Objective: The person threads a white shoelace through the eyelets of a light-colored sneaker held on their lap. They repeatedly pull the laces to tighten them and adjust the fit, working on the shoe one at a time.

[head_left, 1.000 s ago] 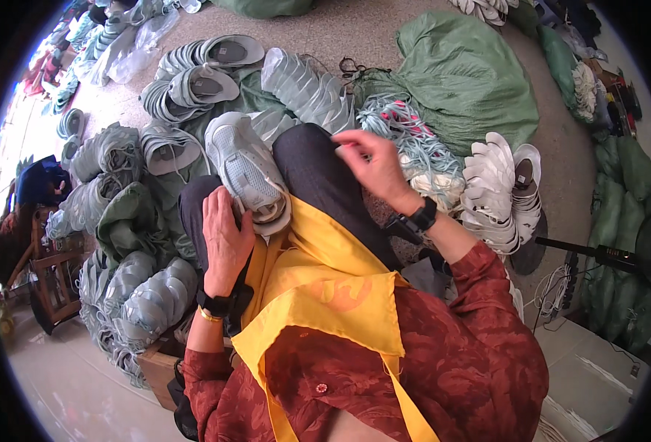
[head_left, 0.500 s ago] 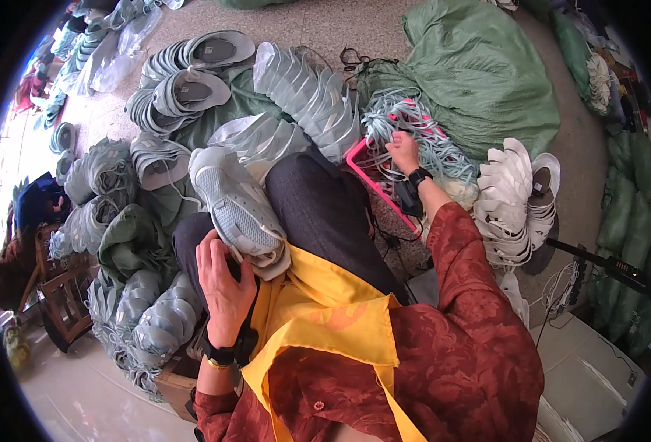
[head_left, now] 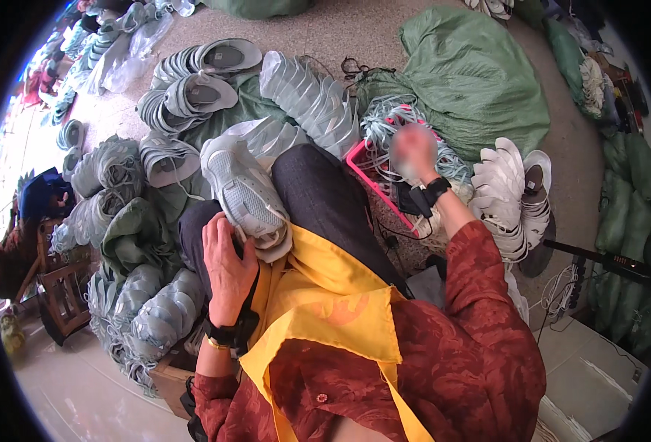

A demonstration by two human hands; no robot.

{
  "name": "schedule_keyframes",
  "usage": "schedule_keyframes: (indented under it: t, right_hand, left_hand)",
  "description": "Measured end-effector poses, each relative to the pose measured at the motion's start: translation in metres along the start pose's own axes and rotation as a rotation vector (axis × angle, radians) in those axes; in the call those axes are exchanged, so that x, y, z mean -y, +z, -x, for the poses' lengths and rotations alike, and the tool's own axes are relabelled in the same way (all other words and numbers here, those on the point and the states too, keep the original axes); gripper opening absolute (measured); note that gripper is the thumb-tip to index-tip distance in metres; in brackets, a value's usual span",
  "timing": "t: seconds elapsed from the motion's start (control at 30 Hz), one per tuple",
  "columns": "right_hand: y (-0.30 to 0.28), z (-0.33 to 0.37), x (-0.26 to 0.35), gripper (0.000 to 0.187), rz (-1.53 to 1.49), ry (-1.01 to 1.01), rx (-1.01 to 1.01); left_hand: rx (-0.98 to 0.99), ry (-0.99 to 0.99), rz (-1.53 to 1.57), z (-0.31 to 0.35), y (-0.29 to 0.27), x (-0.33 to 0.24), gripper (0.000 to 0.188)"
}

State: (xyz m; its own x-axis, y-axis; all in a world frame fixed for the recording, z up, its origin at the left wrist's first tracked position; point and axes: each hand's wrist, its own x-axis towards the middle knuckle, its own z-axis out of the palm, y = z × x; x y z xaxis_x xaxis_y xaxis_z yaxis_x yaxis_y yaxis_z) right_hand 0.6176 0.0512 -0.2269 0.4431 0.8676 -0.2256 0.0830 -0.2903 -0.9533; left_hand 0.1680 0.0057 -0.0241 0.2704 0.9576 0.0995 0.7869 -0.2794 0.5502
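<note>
A light grey mesh shoe upper (head_left: 246,193) lies across my thigh, toe end pointing away from me. My left hand (head_left: 227,267) has its fingers curled at the upper's near left edge, thumb against it. Out to the right, my right hand (head_left: 414,153) is over a pink-rimmed basket (head_left: 368,175). A blur covers its fingers, so I cannot see what they touch. Pale blue-grey shoelaces (head_left: 384,118) are heaped in the basket and spill over its far rim.
Stacked grey shoe uppers (head_left: 307,96) lie beyond my knees, and more bundles (head_left: 165,317) are at my left. A large green sack (head_left: 473,81) rests behind the basket. White nested uppers (head_left: 496,195) are right of it. A black rod-like device (head_left: 598,258) juts in from the right.
My right hand has shifted slightly nearer and to the right over the laces. My left hand keeps its place at the shoe upper. The whole view has moved a little.
</note>
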Motion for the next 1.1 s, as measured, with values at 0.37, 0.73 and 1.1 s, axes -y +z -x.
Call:
schedule_keyframes:
  t: [0.37, 0.73, 1.1]
  right_hand:
    - [0.042, 0.105, 0.231, 0.014, -0.262, -0.322, 0.319]
    - [0.111, 0.203, 0.278, 0.011, 0.192, -0.555, 0.667]
    - [0.091, 0.215, 0.264, 0.007, 0.257, -0.569, 0.632]
  left_hand:
    - [0.029, 0.047, 0.113, 0.009, -0.008, 0.015, 0.040]
    - [0.137, 0.103, 0.956, -0.021, -0.032, -0.055, 0.016]
    - [0.258, 0.370, 0.614, -0.013, -0.018, -0.051, 0.022]
